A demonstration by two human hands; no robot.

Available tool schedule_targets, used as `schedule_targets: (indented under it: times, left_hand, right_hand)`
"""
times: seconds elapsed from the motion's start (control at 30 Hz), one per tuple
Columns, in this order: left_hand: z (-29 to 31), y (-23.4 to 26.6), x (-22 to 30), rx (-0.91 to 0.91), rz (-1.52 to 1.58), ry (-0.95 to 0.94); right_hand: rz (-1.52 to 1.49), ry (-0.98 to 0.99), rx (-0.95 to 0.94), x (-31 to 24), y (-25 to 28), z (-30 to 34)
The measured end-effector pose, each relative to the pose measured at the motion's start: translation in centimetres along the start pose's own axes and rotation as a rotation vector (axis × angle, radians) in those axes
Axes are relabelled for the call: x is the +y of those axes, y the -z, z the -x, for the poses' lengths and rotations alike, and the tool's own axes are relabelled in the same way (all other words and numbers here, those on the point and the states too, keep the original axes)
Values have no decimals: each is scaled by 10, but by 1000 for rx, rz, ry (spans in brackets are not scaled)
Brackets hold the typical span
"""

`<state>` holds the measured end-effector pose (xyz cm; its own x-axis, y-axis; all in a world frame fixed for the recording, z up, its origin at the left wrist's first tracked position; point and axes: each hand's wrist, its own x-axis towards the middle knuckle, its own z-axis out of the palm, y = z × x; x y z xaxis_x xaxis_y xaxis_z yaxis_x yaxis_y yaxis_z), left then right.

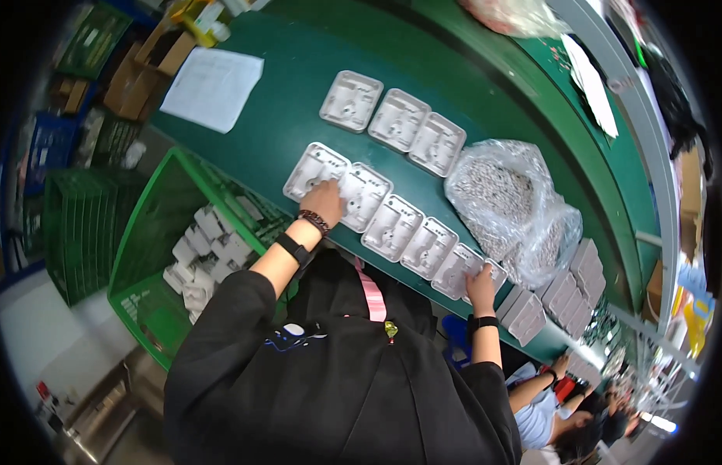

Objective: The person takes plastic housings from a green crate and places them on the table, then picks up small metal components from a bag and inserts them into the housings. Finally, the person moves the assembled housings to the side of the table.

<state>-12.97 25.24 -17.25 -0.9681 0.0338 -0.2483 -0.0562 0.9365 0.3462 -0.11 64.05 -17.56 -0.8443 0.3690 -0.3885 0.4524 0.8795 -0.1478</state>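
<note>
- At the left, we saw a green crate (152, 213) beside the counter (291, 77), with pale parts (212, 226) heaped loosely in it, presumably near enough to reach from the same spot.
- Next, a white sheet (214, 87) lay flat toward the far left of the counter, apart from the trays, perhaps to keep it out of the way.
- We found the left hand (324, 200) over the leftmost tray (313, 160), its fingers curled down inside; we could not tell whether they pinched anything.
- That tray began the front row (393, 227), set open side up along the near edge, so we judged the insides were kept in easy reach.
- Beyond it, we saw a shorter row of three trays (400, 118), also facing up and set well apart from the front row.
- At the other end, the right hand (480, 285) was bent over the last trays; whether its fingers gripped something was unclear to us.
- Just beyond, a clear bag (500, 190) of small pale pieces sat beside the row, likely for handiness.
- Farther right, we saw grey stacks (563, 302) packed closely together, probably to save room.
</note>
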Motion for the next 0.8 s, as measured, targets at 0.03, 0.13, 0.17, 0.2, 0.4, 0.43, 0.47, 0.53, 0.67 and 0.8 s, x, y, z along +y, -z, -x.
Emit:
schedule_targets:
  times: [0.03, 0.13, 0.17, 0.2, 0.4, 0.43, 0.47, 0.53, 0.67, 0.8]
  left_hand:
    - [6, 5, -2, 127, 35, -83]
    - [41, 60, -24, 324, 153, -54]
    - [57, 86, -33, 400, 236, -5]
    - [76, 104, -52, 435, 287, 84]
    - [209, 127, -205, 370, 250, 645]
    - [224, 107, -235, 159, 229, 748]
    - [240, 81, -265, -70, 211, 826]
    - [265, 9, -328, -426, 37, 777]
    - [295, -103, -394, -831, -11, 976]
    - [287, -126, -392, -692, -67, 1322]
  right_hand:
    - [18, 36, -19, -4, 5, -1]
    - [293, 115, -93, -28, 31, -6]
    - [308, 147, -36, -48, 41, -3]
    - [318, 172, 22, -69, 47, 1]
    - [-131, 1057, -99, -256, 0, 66]
    - [-129, 1280, -222, -301, -6, 86]
    - [-130, 1479, -344, -331, -14, 107]
    - [-168, 1543, -356, -345, -44, 136]
    - [-155, 1643, -245, -346, -102, 150]
    - [-4, 1659, -163, -330, -122, 140]
